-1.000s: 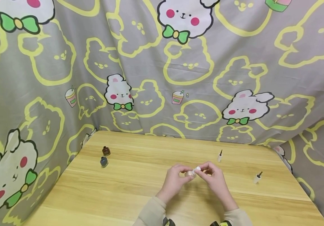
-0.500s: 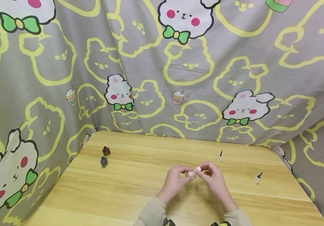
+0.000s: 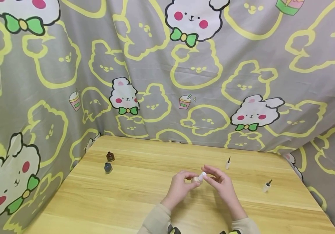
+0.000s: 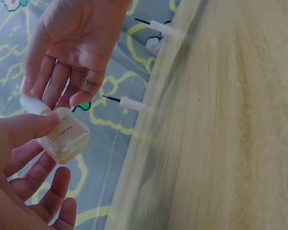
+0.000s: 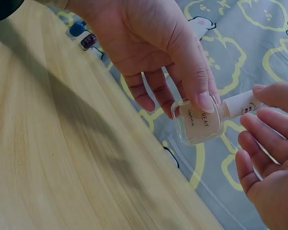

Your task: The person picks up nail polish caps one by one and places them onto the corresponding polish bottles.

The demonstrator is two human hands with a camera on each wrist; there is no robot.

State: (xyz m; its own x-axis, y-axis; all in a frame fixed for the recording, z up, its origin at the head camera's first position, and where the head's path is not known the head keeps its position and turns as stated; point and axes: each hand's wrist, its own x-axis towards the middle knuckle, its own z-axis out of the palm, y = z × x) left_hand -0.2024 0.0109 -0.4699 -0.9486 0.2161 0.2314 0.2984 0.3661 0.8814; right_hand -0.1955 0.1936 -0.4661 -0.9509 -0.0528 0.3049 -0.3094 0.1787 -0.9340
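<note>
My left hand (image 3: 181, 187) pinches a small clear bottle of pale nail polish (image 5: 199, 125) between thumb and fingers, held above the table. The bottle is tilted, its white cap (image 3: 202, 175) pointing up towards the right hand. My right hand (image 3: 220, 183) is at that cap: its thumb touches the cap's end, while the fingers are spread and loosely bent beside it. In the right wrist view, the cap (image 5: 240, 103) sits at the bottle's neck. Whether the thread is fully engaged cannot be seen.
On the table's (image 3: 144, 162) left stand a dark red polish bottle (image 3: 110, 156) and a blue one (image 3: 107, 167), both without caps. To the right, two white caps (image 3: 228, 163) (image 3: 266, 186) stand with their dark brushes upward. A patterned curtain (image 3: 155, 65) surrounds the table.
My right hand's fingers have loosened from the cap and stretched out, leaving the thumb against it. The left hand keeps its grip on the bottle. The head view has shifted slightly.
</note>
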